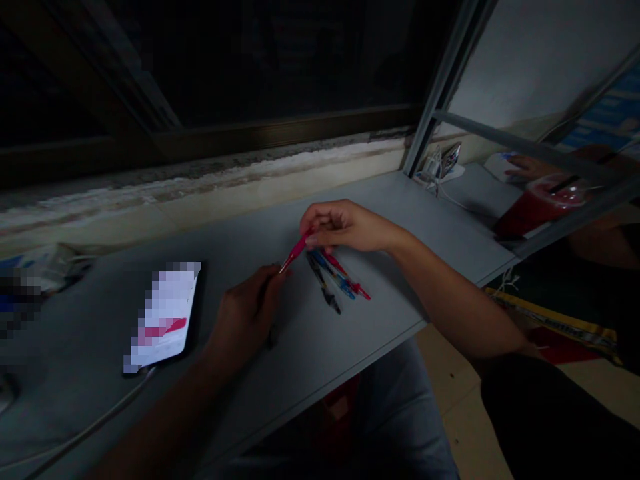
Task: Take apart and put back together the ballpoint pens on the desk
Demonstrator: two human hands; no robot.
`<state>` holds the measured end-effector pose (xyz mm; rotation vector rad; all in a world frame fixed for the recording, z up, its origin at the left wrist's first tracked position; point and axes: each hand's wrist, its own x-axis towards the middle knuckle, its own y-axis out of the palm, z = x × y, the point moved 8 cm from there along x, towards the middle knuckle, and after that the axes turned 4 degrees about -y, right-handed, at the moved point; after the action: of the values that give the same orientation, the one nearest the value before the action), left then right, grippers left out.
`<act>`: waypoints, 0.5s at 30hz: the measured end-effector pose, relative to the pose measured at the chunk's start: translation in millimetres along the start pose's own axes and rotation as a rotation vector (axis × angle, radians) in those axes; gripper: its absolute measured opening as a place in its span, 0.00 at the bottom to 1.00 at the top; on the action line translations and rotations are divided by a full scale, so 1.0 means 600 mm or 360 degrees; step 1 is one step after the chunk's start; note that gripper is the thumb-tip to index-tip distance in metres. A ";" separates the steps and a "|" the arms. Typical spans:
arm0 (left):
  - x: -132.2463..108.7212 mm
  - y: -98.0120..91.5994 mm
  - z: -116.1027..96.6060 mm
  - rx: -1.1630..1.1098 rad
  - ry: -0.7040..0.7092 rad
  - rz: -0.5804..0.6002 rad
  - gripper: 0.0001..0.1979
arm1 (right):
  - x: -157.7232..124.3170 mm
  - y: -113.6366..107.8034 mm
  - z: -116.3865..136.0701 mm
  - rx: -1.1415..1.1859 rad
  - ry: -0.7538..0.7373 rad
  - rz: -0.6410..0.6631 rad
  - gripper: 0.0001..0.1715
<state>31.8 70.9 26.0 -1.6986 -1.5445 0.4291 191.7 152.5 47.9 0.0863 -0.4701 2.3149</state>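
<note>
Red pen-like tool (296, 252) pinched in right hand (347, 227) above grey desk (440, 263)

Right fingers closed on the tool's upper end; its silver tip angles down-left, at or just short of the curled left hand (245, 313), cannot tell which. Left hand's grip also cannot be told. Three slim tools (333, 277), dark, blue and red, lie close together just below the right hand, near the desk's front edge. Open desk runs right of them to the far corner, and between left hand and phone (163, 317), screen blurred. White cable (95, 420) trails along the desk's near side. Red lidded cup (537, 207) sits well apart, beside another person's hand (525, 167).
</note>
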 end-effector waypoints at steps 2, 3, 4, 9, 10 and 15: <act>0.000 0.002 -0.003 0.0005 0.0016 0.0031 0.15 | -0.003 -0.010 -0.004 -0.0218 0.0082 -0.0083 0.28; 0.000 0.003 -0.003 0.0004 0.0016 0.0040 0.15 | -0.004 -0.017 -0.005 -0.0300 0.0102 -0.0147 0.30; 0.000 0.002 -0.003 0.0001 0.0007 0.0041 0.16 | -0.004 -0.021 -0.004 -0.0320 0.0086 -0.0199 0.29; 0.001 -0.001 0.001 -0.0004 -0.0050 0.0039 0.16 | 0.001 -0.004 0.007 -0.0116 -0.0095 -0.0034 0.21; 0.002 0.000 0.001 -0.0006 -0.0050 0.0050 0.16 | 0.001 -0.006 0.006 -0.0188 -0.0078 -0.0049 0.23; 0.003 0.002 0.007 -0.0066 -0.0093 0.0077 0.18 | -0.001 0.004 0.006 -0.0203 -0.0062 0.0062 0.19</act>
<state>30.2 74.0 22.8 -1.7725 -1.5666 0.4784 190.4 149.5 50.5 0.0609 -0.6428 2.3183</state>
